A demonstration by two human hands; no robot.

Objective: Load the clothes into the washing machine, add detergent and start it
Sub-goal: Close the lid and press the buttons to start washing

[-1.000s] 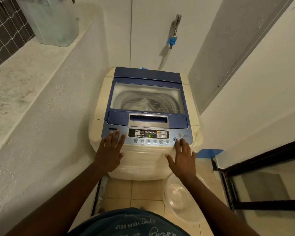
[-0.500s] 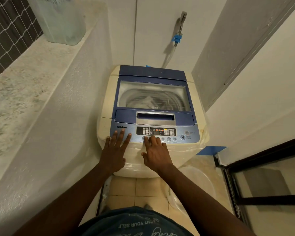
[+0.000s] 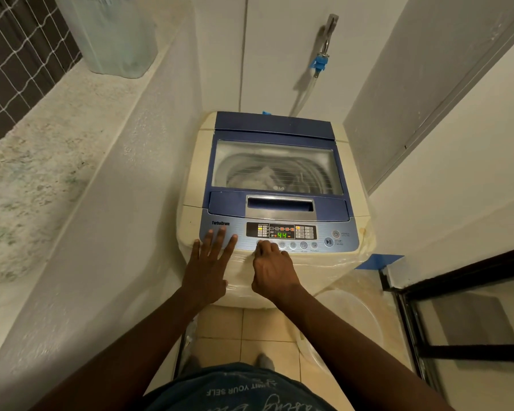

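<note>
Head view, washing machine [image 3: 275,179] panel nearest

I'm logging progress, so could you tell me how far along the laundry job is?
Done: lid shut over clothes, display lit, reading 44. In hand: right hand at the leftmost button, left hand resting flat. Left: the start button. Detergent can't be confirmed.

Your left hand [image 3: 209,269] lies flat, fingers spread, on the washer [image 3: 190,185] panel's left end. Your right hand [image 3: 272,269] presses a fingertip on the leftmost button; the display [image 3: 282,235] reads 44. The lid [image 3: 275,167] is closed.
</note>
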